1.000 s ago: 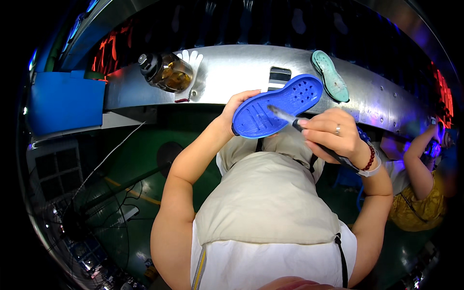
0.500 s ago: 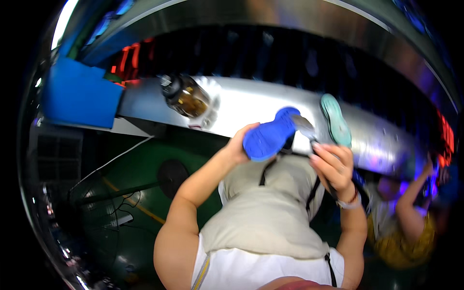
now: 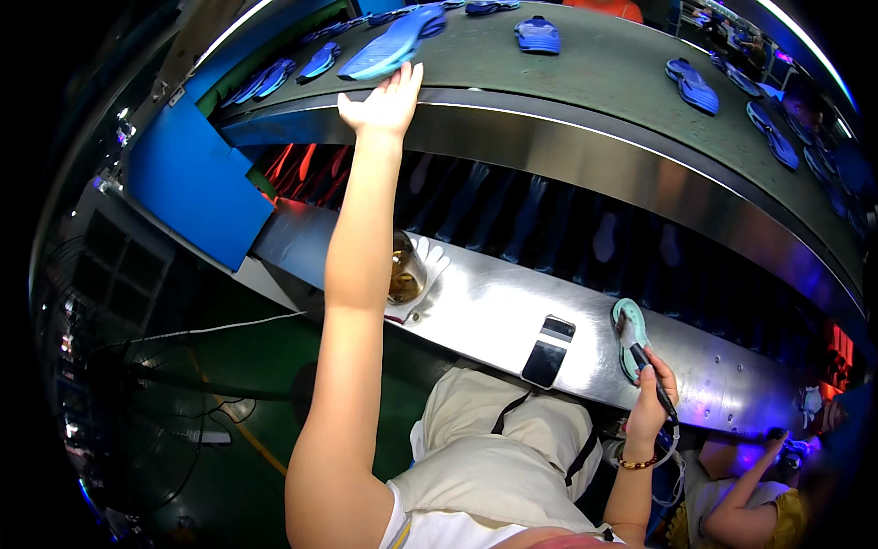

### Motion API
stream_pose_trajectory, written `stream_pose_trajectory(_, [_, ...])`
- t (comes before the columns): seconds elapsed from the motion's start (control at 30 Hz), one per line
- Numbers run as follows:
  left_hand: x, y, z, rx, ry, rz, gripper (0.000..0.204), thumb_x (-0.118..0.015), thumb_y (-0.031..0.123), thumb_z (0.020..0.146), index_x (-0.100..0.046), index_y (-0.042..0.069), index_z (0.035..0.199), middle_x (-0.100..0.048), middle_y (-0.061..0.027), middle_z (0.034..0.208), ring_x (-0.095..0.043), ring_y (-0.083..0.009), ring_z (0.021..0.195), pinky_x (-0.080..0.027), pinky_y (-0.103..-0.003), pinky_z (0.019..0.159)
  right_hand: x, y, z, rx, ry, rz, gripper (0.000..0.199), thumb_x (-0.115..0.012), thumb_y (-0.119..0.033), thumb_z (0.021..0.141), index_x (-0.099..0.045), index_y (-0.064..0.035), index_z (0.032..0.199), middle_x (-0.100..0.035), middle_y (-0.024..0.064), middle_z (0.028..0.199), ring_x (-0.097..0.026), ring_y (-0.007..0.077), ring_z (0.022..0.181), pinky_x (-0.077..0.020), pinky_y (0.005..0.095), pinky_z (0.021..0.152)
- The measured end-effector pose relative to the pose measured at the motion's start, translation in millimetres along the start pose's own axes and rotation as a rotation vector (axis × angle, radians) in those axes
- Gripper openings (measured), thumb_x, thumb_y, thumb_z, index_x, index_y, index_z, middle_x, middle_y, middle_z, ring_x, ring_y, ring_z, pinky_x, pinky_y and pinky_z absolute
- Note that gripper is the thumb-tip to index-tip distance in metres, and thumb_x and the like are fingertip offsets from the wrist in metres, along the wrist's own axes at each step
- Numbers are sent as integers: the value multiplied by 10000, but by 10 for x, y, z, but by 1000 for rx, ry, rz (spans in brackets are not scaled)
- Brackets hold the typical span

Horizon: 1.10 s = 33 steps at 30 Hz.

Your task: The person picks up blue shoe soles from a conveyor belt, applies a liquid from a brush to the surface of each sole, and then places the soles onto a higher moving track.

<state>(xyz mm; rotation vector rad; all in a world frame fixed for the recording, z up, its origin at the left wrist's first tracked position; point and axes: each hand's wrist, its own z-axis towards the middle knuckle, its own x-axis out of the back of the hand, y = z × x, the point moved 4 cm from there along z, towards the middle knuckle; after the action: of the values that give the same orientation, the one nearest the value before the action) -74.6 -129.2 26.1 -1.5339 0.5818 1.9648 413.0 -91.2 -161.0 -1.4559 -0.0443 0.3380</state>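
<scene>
Stretched far forward, my left hand (image 3: 382, 102) is open, fingers spread, at the near edge of the green belt. Just past its fingertips a blue shoe sole (image 3: 393, 44) with a light-blue edge lies on the belt, slightly blurred; I cannot tell whether they touch. My right hand (image 3: 651, 395) is closed around the black handle of a brush (image 3: 651, 371), with a thin pale tube or cord trailing from its end. The brush's flat greyish head rests over a mint-green sole (image 3: 631, 340) on the metal shelf (image 3: 485, 293).
Several blue soles, one (image 3: 538, 37) at the middle, lie along the curved belt (image 3: 604, 69). On the shelf are a phone (image 3: 549, 351), a jar of brown liquid (image 3: 402, 279) and a white glove (image 3: 430, 261). A blue box (image 3: 197, 183) stands left; a co-worker's arm (image 3: 745, 485) shows right.
My left hand has gone from holding a blue sole near my lap to reaching over the belt, now open. My right hand has moved the brush right, onto the mint-green sole. The view has tilted up.
</scene>
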Motion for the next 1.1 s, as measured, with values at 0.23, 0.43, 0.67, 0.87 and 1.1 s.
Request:
stream_pose_trajectory(0.23, [-199,-1047,318,-32,-170,1323,747,-534,422,785,-213,3,1314,-284,-185,1341,-285,-287,1243,-246,-380,1016,237,78,23,-106,104,157,215,-537,-79,829,-559,28,1014,-588,116,1020,-542,98,735,-425,197,642])
stream_pose_trajectory(0.43, [-245,-1579,959,-304,-81,2314,919,-672,402,606,-209,86,1334,-215,-269,1317,-362,-378,1174,-329,-402,968,368,159,43,-178,138,301,210,-524,-81,843,-551,48,1006,-588,128,1000,-535,105,697,-428,204,636])
stream_pose_trajectory(0.67, [-50,-1725,1155,-325,-435,2690,537,-627,424,707,-535,50,1081,-587,-203,994,-550,-312,983,-418,-361,847,490,337,-10,-268,182,360,217,-520,-110,853,-551,35,1012,-594,114,980,-546,113,733,-432,216,661])
stream_pose_trajectory(0.87, [-169,-2459,967,-231,-960,2452,382,-678,345,701,-592,39,914,-618,-137,866,-593,-241,824,-449,-329,733,424,378,42,-286,114,465,257,-504,-134,870,-512,42,1058,-567,130,1040,-565,144,767,-453,247,691])
stream_pose_trajectory(1.1, [-416,-3585,54,-104,-1152,2274,384,-644,391,720,-586,70,921,-616,-148,900,-585,-289,876,-448,-368,752,442,231,70,-231,105,515,287,-455,-119,886,-460,54,1115,-545,178,1073,-586,196,836,-487,287,741])
